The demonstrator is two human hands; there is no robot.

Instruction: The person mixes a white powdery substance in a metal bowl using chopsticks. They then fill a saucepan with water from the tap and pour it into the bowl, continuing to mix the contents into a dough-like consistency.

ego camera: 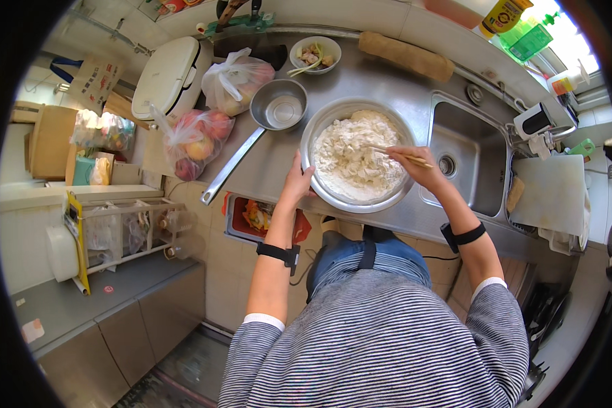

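Observation:
A wide stainless steel bowl [409,125] stands on the counter in front of me. It holds white flour [349,153], lumpy and shaggy in the middle, with looser powder towards the near side. My left hand [301,179] grips the bowl's left rim, thumb over the edge. In my right hand [413,160] is a pair of wooden chopsticks [422,161], their tips down among the lumps. Left of the bowl lies a metal ladle [279,104], its long handle slanting past the counter's front edge.
Bags of fruit [199,140] and a white lidded container [166,79] stand at the left. Behind are a bowl of food scraps [316,53] and a rolled brown cloth [405,55]. A sink [469,153] lies right, beside a cutting board [551,194]. A waste bin [234,217] sits below the counter.

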